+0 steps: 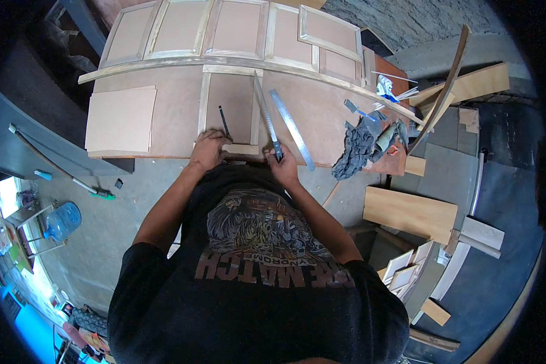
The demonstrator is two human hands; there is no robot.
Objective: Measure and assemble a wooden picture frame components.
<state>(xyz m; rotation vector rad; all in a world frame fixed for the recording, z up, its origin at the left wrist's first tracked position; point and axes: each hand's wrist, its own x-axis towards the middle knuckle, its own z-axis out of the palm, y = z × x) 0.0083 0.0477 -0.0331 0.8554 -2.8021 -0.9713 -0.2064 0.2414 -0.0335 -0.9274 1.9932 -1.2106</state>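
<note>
My left hand [210,150] on wooden frame [204,103], clasp unclear; right hand [283,167] grips dark-handled blade [266,114] alongside. Likely fitting; next needs squaring.

We see printed lettering on the black shirt [261,321]: a row of large, reddish-brown capitals [273,274], upside down to us, with a smaller, pale line [281,262] set between them and a dark picture print [249,221]. Any marks on the metal strip [291,129] are too small for us to read.
</note>
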